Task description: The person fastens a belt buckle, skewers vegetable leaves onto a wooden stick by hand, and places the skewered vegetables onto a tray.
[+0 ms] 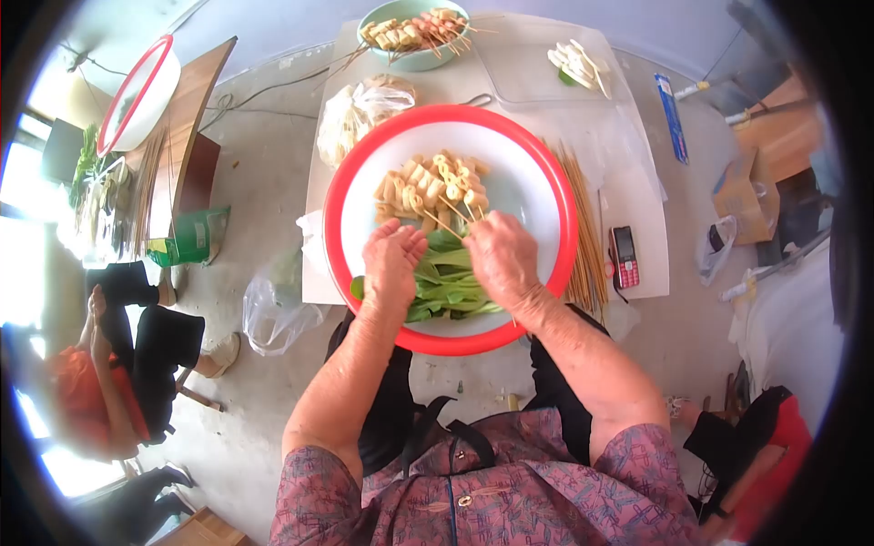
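A large white basin with a red rim [339, 182] stands before me. Rolled tofu-skin pieces [428, 187] are heaped in its far half, with thin sticks poking toward me. Green leafy vegetables [455, 282] fill the near half. My left hand [391, 259] is over the basin's left side, beside the greens, its fingers loosely curved and nothing visible in them. On the right, my right hand [503, 259] is closed over the greens, around a thin bamboo skewer [458, 234]; the fingers hide part of it.
Bamboo sticks [583, 232] and a mobile phone [625, 257] lie right of the basin. Behind it are a green bowl of skewers [414, 62], a plastic bag [355, 123] and a clear tray [510, 86] with white pieces. Seated people [100, 391] are at both sides.
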